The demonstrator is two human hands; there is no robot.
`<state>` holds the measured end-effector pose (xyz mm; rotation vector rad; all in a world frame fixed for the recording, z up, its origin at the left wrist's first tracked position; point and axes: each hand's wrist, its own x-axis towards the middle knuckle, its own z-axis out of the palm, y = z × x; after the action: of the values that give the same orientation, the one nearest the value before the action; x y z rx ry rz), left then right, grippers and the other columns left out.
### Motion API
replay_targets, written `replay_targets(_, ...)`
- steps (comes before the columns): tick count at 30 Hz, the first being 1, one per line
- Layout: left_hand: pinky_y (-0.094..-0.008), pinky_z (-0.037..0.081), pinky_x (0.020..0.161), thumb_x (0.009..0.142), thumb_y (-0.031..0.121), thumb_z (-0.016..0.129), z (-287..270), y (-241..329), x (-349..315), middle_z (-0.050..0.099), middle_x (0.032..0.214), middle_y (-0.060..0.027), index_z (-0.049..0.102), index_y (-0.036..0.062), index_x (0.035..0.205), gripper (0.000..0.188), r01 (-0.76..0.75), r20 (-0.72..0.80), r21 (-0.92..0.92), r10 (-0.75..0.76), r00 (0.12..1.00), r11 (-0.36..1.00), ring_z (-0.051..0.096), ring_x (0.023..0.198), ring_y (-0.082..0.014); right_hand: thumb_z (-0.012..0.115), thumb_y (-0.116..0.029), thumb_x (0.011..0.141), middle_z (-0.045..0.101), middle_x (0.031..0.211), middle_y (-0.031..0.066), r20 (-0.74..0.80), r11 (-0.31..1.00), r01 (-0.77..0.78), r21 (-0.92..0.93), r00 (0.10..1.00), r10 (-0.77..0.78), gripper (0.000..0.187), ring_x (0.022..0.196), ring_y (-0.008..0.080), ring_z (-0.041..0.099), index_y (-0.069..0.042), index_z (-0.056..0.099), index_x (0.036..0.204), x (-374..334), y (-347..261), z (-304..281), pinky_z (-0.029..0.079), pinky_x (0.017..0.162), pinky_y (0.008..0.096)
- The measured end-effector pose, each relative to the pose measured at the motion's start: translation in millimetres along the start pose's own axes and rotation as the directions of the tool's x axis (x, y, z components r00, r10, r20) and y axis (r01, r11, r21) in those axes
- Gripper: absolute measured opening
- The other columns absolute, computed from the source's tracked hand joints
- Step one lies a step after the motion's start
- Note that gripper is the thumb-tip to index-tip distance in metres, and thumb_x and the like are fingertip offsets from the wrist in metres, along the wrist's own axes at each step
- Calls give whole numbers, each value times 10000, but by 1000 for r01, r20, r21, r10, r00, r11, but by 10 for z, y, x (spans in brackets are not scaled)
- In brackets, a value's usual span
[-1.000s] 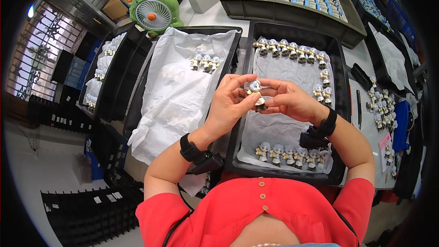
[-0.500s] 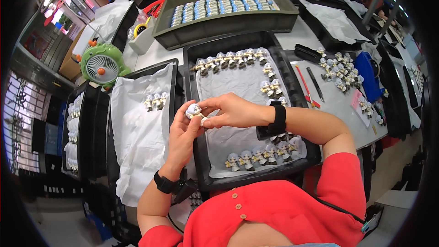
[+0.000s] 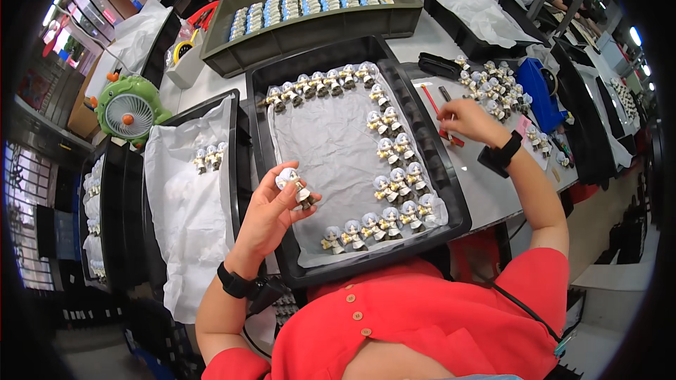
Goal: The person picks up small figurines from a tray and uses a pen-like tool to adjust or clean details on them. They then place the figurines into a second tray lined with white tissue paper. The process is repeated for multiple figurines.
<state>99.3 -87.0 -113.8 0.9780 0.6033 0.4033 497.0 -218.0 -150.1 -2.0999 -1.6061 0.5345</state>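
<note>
Over the black tray: left hand (image 3: 271,212) pinches a small pale-haired figurine (image 3: 294,184) in its fingers, at 9 o'clock of the tray's paper liner.
Black tray (image 3: 429,169): figurines line the 12, 3 and 6 o'clock edges; middle bare.
Side tray (image 3: 239,162): a few figurines (image 3: 209,157) only.
Right hand (image 3: 470,119): fingers curled on a red pen (image 3: 442,121) on the counter (image 3: 486,193); grip unclear.
Progress: seemingly early; most remain.

A tray (image 3: 422,134) lined with paper is placed in the middle of the tabletop (image 3: 486,193), and small figurines (image 3: 398,183) are lined along its far, right and near edges. A second tray (image 3: 236,134) is set to its left, with a few figurines (image 3: 209,157) on it. A crate (image 3: 317,28) is placed behind them, and a fan (image 3: 127,109) at the left edge.
</note>
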Motion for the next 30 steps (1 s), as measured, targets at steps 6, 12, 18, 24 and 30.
replay_targets(6, -354, 491, 837, 953, 251, 484, -26, -50, 24, 540, 1060, -64, 362, 88, 1339, 436, -4, -8, -63, 3, 1000, 998, 583, 997, -223, 672, -125, 694, 546, 821, 137, -54, 967, 106, -231, 991, -122, 148, 786, 321, 564, -25, 602, 778, -160, 142, 271, 452, 714, 396)
replay_targets(12, -366, 486, 852, 952, 311, 481, -29, -54, 42, 533, 1025, -40, 350, 82, 1349, 477, 69, 45, -101, -65, 997, 992, 584, 1012, -228, 589, -160, 860, 580, 813, 37, -212, 961, 48, 272, 977, 11, 136, 722, 123, 533, -34, 557, 900, -33, 46, -106, 405, 646, 240)
replay_targets(18, -389, 483, 877, 948, 315, 489, -59, -105, 25, 519, 1018, -39, 370, 78, 1317, 455, 79, 42, -156, -73, 996, 985, 591, 1017, -254, 545, -74, 897, 566, 852, -4, -171, 893, 275, 357, 959, -226, 118, 771, 67, 543, -21, 511, 996, -46, -1343, -189, 421, 707, 200)
replay_targets(24, -384, 482, 866, 954, 297, 478, -102, -99, 23, 528, 1066, -58, 382, 82, 1309, 426, 105, 109, -232, -82, 991, 967, 588, 1020, -253, 611, 69, 785, 570, 875, 79, 48, 838, 452, 306, 872, -488, 210, 768, 138, 591, 2, 534, 968, -79, -1985, 302, 481, 689, 251)
replay_targets(30, -378, 479, 851, 955, 298, 476, -121, -135, 35, 535, 1087, -66, 369, 87, 1332, 445, 115, 122, -255, -86, 989, 960, 568, 998, -205, 646, 47, 757, 558, 858, 100, 43, 718, 633, 290, 741, -670, 171, 743, 221, 588, -9, 569, 899, 49, -2082, 773, 481, 628, 287)
